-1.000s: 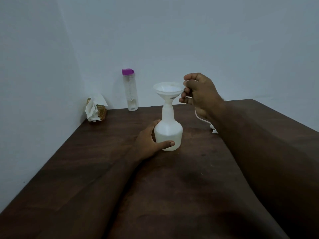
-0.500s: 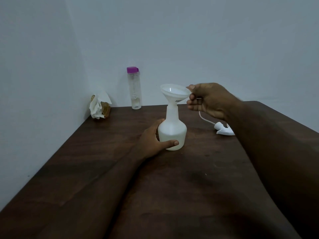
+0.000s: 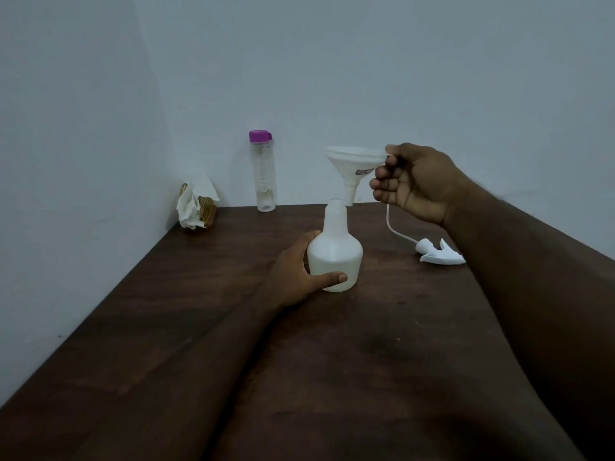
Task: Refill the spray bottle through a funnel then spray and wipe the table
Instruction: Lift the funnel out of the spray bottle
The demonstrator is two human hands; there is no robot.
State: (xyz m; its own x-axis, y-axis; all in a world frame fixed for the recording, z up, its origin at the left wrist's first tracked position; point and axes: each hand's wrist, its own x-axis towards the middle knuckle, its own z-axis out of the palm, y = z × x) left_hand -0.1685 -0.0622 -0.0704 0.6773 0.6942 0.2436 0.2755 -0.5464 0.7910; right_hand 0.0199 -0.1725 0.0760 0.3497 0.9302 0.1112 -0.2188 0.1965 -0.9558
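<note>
A white spray bottle (image 3: 336,251) without its head stands upright on the dark wooden table (image 3: 199,327). My left hand (image 3: 296,274) grips its base, thumb across the front. My right hand (image 3: 412,181) pinches the rim tab of a white funnel (image 3: 352,164). The funnel hangs in the air, its spout just above and to the right of the bottle's open neck. The white spray head (image 3: 439,252) with its dip tube lies on the table to the right. A clear water bottle (image 3: 263,171) with a purple cap stands at the back wall.
Crumpled white tissue in a small woven holder (image 3: 196,207) sits in the back left corner. Walls close the table off at the left and the back.
The funnel sat in the bottle's neck before; my right hand has lifted it out and a little to the right. My left hand kept its hold on the bottle.
</note>
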